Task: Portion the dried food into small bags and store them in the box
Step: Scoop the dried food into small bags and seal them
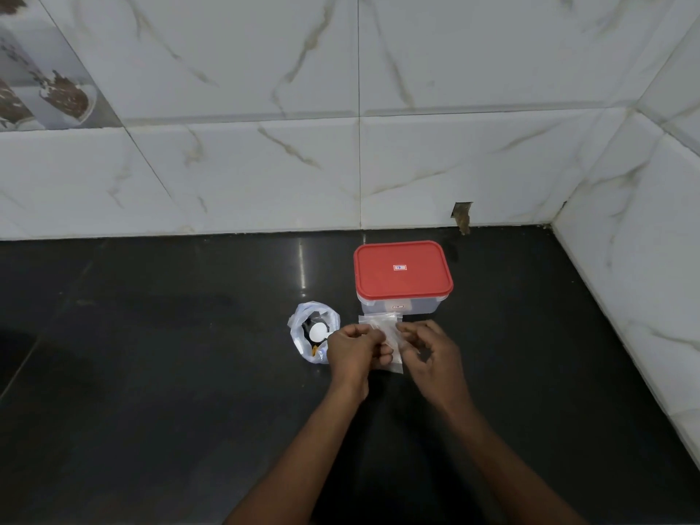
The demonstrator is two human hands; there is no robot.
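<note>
The dried food [314,349] lay in a clear plastic bag [301,337] whose mouth was rolled open, on the dark bench [151,373] just left of your hands. Only a few dark bits and one orange piece showed, too small to say what kind of food it was. A white spoon [317,331] rested in that bag with its bowl facing up.

You were at an early point, by the look of it. Your left hand [354,348] and right hand [428,350] both pinched a small bag [382,327] between curled fingers and thumbs, left hand at its left side and right hand near its upper right corner, as if working the mouth open. The small bag was clear, flat and thin, and it looked empty. Whether it was one bag or several stacked together could not be told.

The box [401,305] stood just beyond your hands, toward the tiled wall [265,176], with its red lid [401,270] closed on top. Its body was cloudy plastic, and whether anything was inside could not be told. No filled small bag showed anywhere on the bench.

So what was left, as I judge it, was nearly everything: opening the small bag, spooning in food, closing it, repeating, then taking off the lid and packing the box.
</note>
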